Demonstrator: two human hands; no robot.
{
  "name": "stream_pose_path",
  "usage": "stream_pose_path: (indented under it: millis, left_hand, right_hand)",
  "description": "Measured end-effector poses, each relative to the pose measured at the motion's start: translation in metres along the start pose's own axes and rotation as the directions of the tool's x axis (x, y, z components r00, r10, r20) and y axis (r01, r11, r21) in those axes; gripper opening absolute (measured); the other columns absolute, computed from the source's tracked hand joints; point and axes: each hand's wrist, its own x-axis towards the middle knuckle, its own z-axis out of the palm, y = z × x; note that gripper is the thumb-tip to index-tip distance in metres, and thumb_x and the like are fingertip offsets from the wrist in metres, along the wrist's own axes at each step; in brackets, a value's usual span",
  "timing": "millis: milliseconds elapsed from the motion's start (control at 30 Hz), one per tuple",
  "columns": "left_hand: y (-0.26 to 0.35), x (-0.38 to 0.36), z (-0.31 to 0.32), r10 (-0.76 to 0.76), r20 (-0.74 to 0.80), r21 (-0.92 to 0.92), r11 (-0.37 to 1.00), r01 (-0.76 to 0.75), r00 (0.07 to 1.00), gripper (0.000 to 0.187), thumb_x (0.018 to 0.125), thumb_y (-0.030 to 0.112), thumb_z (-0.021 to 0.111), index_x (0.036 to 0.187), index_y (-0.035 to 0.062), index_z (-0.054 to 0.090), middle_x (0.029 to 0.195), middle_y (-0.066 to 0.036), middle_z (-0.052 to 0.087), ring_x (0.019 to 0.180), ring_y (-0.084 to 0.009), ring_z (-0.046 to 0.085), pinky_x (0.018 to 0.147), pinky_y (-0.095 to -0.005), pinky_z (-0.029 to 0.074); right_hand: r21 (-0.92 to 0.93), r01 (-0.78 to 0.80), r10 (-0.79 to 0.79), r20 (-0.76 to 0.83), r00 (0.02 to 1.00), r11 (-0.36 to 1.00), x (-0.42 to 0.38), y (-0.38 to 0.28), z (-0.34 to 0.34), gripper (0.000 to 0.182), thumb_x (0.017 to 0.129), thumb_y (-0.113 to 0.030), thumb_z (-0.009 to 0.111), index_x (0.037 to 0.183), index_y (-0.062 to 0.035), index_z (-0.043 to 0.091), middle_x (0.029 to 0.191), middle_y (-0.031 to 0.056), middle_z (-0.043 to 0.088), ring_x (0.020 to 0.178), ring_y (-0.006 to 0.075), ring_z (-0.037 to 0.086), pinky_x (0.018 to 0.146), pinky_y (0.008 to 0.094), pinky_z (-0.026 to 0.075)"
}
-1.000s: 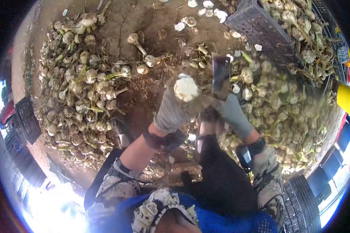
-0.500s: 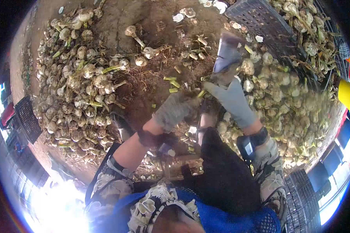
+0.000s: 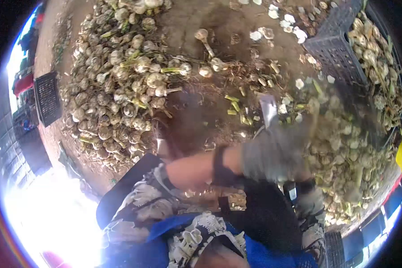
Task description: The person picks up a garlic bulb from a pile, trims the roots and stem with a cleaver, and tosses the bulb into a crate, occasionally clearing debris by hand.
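My left hand (image 3: 272, 154), in a grey glove, reaches across to the right over the edge of the garlic heap (image 3: 339, 152). It is smeared by motion, so I cannot tell whether its fingers hold anything. Beneath and behind it, my right hand is mostly covered; its dark wristband (image 3: 304, 185) shows. A broad-bladed knife (image 3: 269, 109) juts up from that hand, blade pointing away from me. Cut green garlic stems (image 3: 234, 105) lie on the soil left of the blade.
A large pile of garlic bulbs (image 3: 116, 94) with stems lies to the left. A black crate (image 3: 337, 53) stands at the upper right, beside more garlic (image 3: 370, 53). Another dark crate (image 3: 48, 98) is at far left. White peelings (image 3: 295, 31) dot the ground.
My left hand has swung right, from beside the right hand to across it. The knife has come nearer to me. The whole view has shifted, moving the piles rightward.
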Motion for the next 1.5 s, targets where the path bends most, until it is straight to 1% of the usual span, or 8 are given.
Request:
stream_pose_path:
  millis: [100,233,467,600,733,1067,1200,1500]
  left_hand:
    - [-0.058,-0.014,-0.050,-0.093,-0.281,0.455,0.864,0.218,0.955,0.044,0.082,0.026,0.059,0.120,0.0053,0.049,0.114,-0.012,0.056,0.101,-0.0202,0.054,0.092,-0.0386,0.041]
    - [-0.161,-0.072,-0.155,-0.133,-0.390,0.813,-0.514,0.273,0.911,0.048,0.086,0.024,0.048,0.129,0.0059,0.038,0.124,-0.010,0.048,0.104,-0.0227,0.050,0.095,-0.0372,0.039]
    - [-0.149,-0.073,-0.192,-0.210,-0.432,0.901,-0.053,0.431,0.877,0.051,0.079,0.023,0.060,0.124,0.0080,0.044,0.119,-0.015,0.051,0.112,-0.0285,0.047,0.102,-0.0407,0.031]
    - [-0.124,-0.072,-0.150,-0.274,-0.428,0.243,0.883,0.402,0.861,0.051,0.078,0.007,0.062,0.125,0.0038,0.043,0.115,-0.010,0.055,0.105,-0.0211,0.053,0.091,-0.0339,0.043]
    - [-0.107,-0.061,-0.100,-0.418,-0.252,-0.538,0.810,0.233,0.873,0.058,0.077,0.004,0.064,0.129,0.0044,0.039,0.118,-0.007,0.054,0.110,-0.0164,0.050,0.092,-0.0304,0.042]
    - [-0.123,-0.044,-0.084,-0.479,-0.469,-0.857,0.452,-0.249,0.742,0.020,0.089,0.030,0.051,0.093,0.0108,0.056,0.082,-0.002,0.055,0.083,-0.0145,0.055,0.079,-0.0287,0.049]
    - [-0.138,-0.048,-0.137,-0.270,-0.691,-0.143,0.960,0.240,0.670,0.023,0.083,0.030,0.058,0.098,0.0122,0.058,0.094,-0.005,0.060,0.089,-0.0177,0.056,0.092,-0.0373,0.040]
    - [-0.139,-0.003,-0.122,-0.329,-0.279,0.947,0.061,0.315,0.902,0.056,0.082,0.021,0.055,0.134,0.0188,0.035,0.136,-0.016,0.036,0.093,-0.0244,0.060,0.078,-0.0368,0.052]
  right_hand:
    - [0.273,-0.587,0.547,0.213,0.809,0.762,0.030,-0.034,-0.022,0.035,0.078,-0.027,0.061,0.100,0.0003,0.062,0.085,0.0146,0.063,0.079,0.0261,0.061,0.071,0.0360,0.047]
    - [0.228,-0.614,0.585,0.186,0.790,0.756,0.035,-0.045,-0.026,0.042,0.075,-0.032,0.064,0.097,0.0037,0.062,0.081,0.0175,0.065,0.078,0.0280,0.063,0.071,0.0350,0.048]
    - [0.335,-0.619,0.585,0.207,0.784,0.711,0.043,-0.053,-0.027,0.038,0.075,-0.030,0.064,0.095,0.0030,0.062,0.085,0.0181,0.065,0.081,0.0290,0.063,0.073,0.0359,0.048]
    - [0.011,-0.338,0.337,-0.106,0.935,0.941,0.047,-0.051,-0.023,0.036,0.076,-0.031,0.064,0.093,0.0008,0.061,0.077,0.0175,0.062,0.074,0.0327,0.061,0.066,0.0401,0.048]
    - [-0.058,-0.317,0.300,-0.202,0.932,0.947,0.067,-0.075,-0.035,0.025,0.079,-0.027,0.061,0.083,-0.0030,0.058,0.075,0.0182,0.057,0.070,0.0358,0.057,0.059,0.0422,0.046]
    - [0.034,-0.334,0.329,-0.290,0.899,0.942,0.058,-0.073,-0.039,0.023,0.081,-0.026,0.058,0.080,-0.0036,0.058,0.077,0.0171,0.058,0.072,0.0361,0.058,0.061,0.0418,0.046]
    - [0.032,-0.380,0.376,-0.231,0.897,0.925,0.046,-0.061,-0.038,0.027,0.080,-0.029,0.060,0.085,-0.0020,0.060,0.079,0.0194,0.060,0.074,0.0368,0.059,0.065,0.0417,0.047]
    - [-0.031,-0.370,0.348,-0.274,0.897,0.929,0.037,-0.047,-0.029,0.033,0.077,-0.029,0.066,0.092,-0.0009,0.059,0.078,0.0198,0.061,0.071,0.0347,0.060,0.063,0.0407,0.048]
